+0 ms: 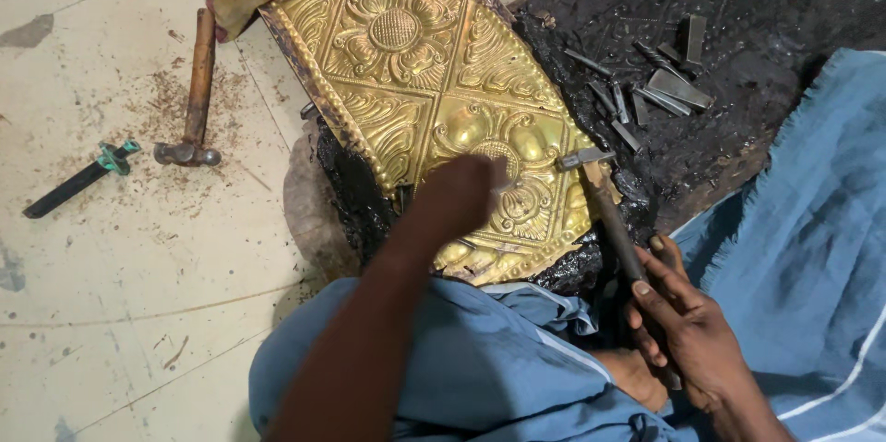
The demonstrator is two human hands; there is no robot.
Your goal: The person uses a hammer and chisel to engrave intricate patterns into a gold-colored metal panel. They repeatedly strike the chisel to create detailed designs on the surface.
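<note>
Brass relief sheet [434, 91] lies on black pitch bed [738, 128] just ahead of the person's knees; floral panels look fully raised, so judged mostly done, with detailing left at the near edge. Left hand [466, 188] is on the sheet, blurred, can't tell what it grips. Right hand [688, 322] is closed round a hammer [604, 202], head over the sheet. Steel punches [660, 82] lie on the pitch. Spare hammer [196, 91] and black tool [78, 181] lie on the dusty tiled floor [120, 294]
</note>
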